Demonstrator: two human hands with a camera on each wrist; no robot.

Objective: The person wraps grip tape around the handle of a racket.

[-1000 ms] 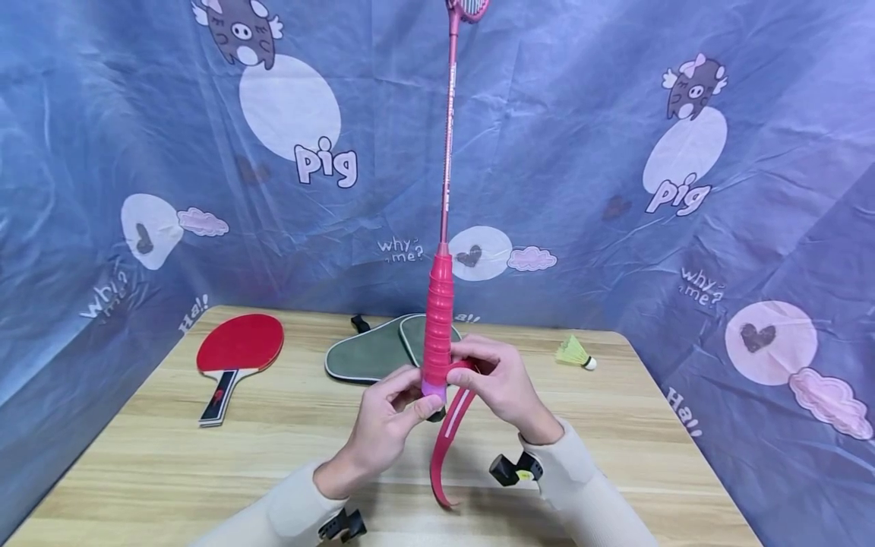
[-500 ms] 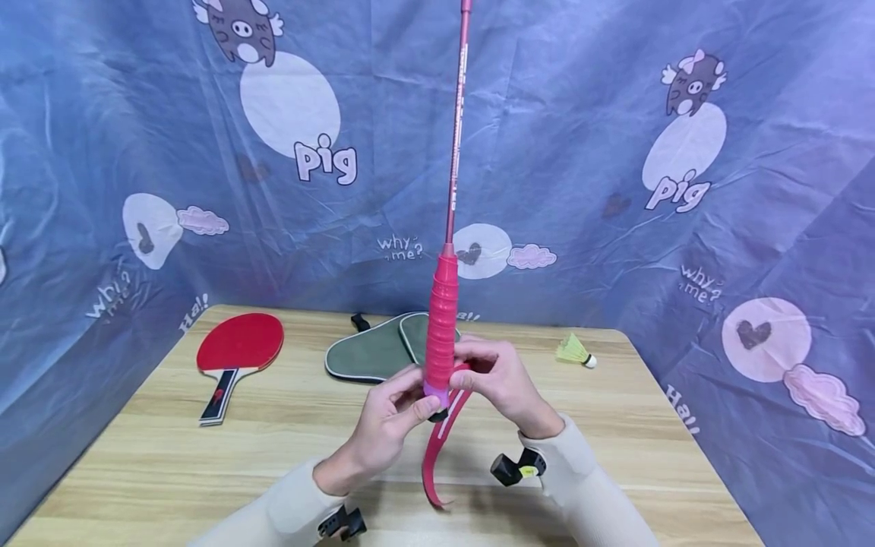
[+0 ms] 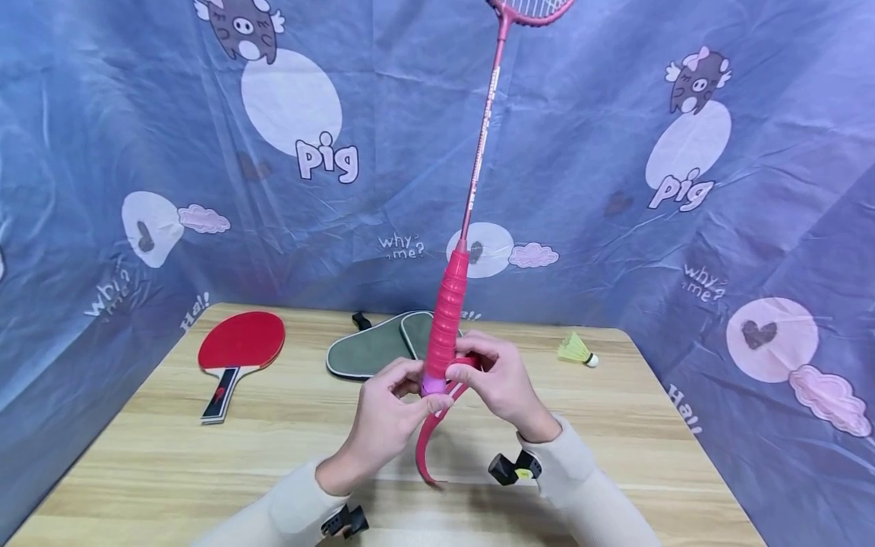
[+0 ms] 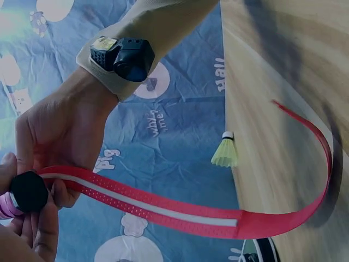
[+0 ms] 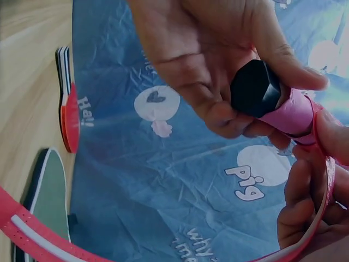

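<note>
A pink badminton racket (image 3: 448, 308) stands over the table, tilted right at the top; the head view cuts off most of its head. My left hand (image 3: 383, 414) grips the handle's lower end, around a purple band (image 5: 293, 113) and black end cap (image 5: 255, 88). Ridged red wrapping covers the handle above that band. With thumb and fingers my right hand (image 3: 497, 380) pinches red grip tape (image 4: 163, 210) beside the handle. The tape's loose tail, with a white backing strip, curves down to the table. Part of the tape is hidden behind the right fingers.
On the wooden table (image 3: 273, 456), a red table tennis paddle (image 3: 241, 346) lies at left. Behind the hands lies a green paddle case (image 3: 372, 351), and a yellow shuttlecock (image 3: 577, 350) sits at right. A blue printed cloth (image 3: 581, 190) hangs around the back and sides.
The racket's top has swung rightward and its head shows again at the frame's top. The tape's tail has shifted slightly left and up. Both hands keep nearly the same place.
</note>
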